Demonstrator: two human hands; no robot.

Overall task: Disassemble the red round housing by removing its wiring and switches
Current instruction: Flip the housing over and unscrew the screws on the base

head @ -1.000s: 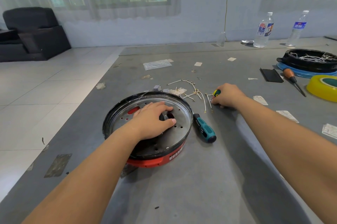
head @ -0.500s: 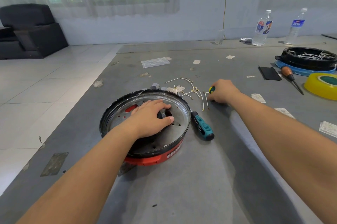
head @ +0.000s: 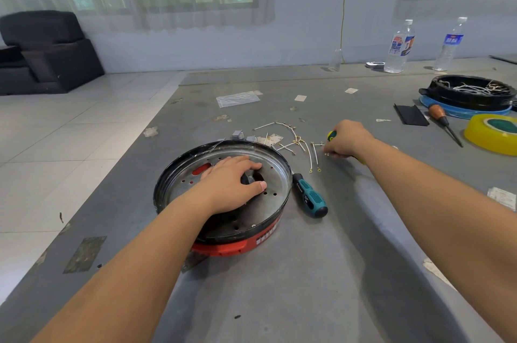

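Across the grey surface (head: pixel 279 286) everything's laid out pretty loosely, and the red round housing (head: pixel 223 247) sits near the front, left of centre, flat on its base. It's a shallow pan shape: red body low down with a white label strip on the side, glossy black rim, and a silver perforated plate inside with a red slot showing and a dark opening in the middle.

Left hand (head: pixel 229 186) lies on that plate with fingers curled down into the centre opening, holding the housing steady, so I'd call it grasping the housing. Right hand (head: pixel 348 140) is well off to the right, clenched around a yellow-green screwdriver (head: pixel 331 135) down at the surface beside the loose wires (head: pixel 296 142).

My guess at the step: picking up the driver to go after whatever's left inside. To do it well, keep that left hand pressing down so the pan doesn't spin, and seat the tip squarely before turning.

A teal screwdriver (head: pixel 310 196) lies just beside the housing's right rim. Small grey switch-looking blocks (head: pixel 237 134) sit just behind the rim, but they're too small to be sure.
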